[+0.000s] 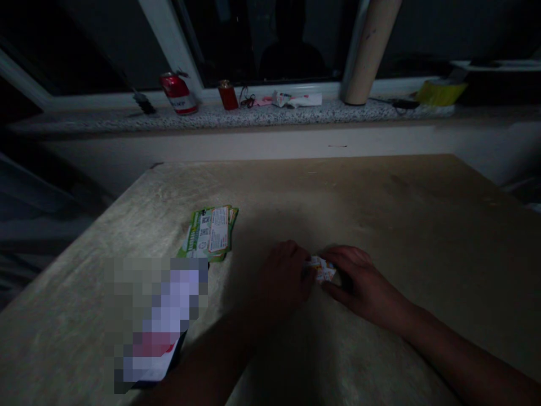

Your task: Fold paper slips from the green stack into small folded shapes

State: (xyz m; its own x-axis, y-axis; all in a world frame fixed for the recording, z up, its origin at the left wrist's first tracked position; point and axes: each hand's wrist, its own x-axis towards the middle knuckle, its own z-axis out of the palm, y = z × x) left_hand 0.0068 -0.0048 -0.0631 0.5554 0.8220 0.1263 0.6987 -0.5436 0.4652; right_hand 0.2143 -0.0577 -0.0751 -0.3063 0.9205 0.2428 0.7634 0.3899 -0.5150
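A small folded piece of printed paper [323,268], white with orange and blue marks, is between my two hands low over the table. My left hand [289,272] grips its left end, with the thumb and fingers closed together on it. My right hand [354,276] pinches the right end between the thumb and the curled fingers. The hands partly cover the paper, so its full shape is hidden. To the left of my left hand lies a stack of green and white printed leaflets [210,232].
A blurred-out phone-like device [156,369] lies beside my left forearm on the table [380,203]. On the speckled sill [203,118] stand a red can [178,93], a red lighter-like container [228,95], crumpled white packaging [298,100], a cardboard tube [372,51] and yellow tape [442,93].
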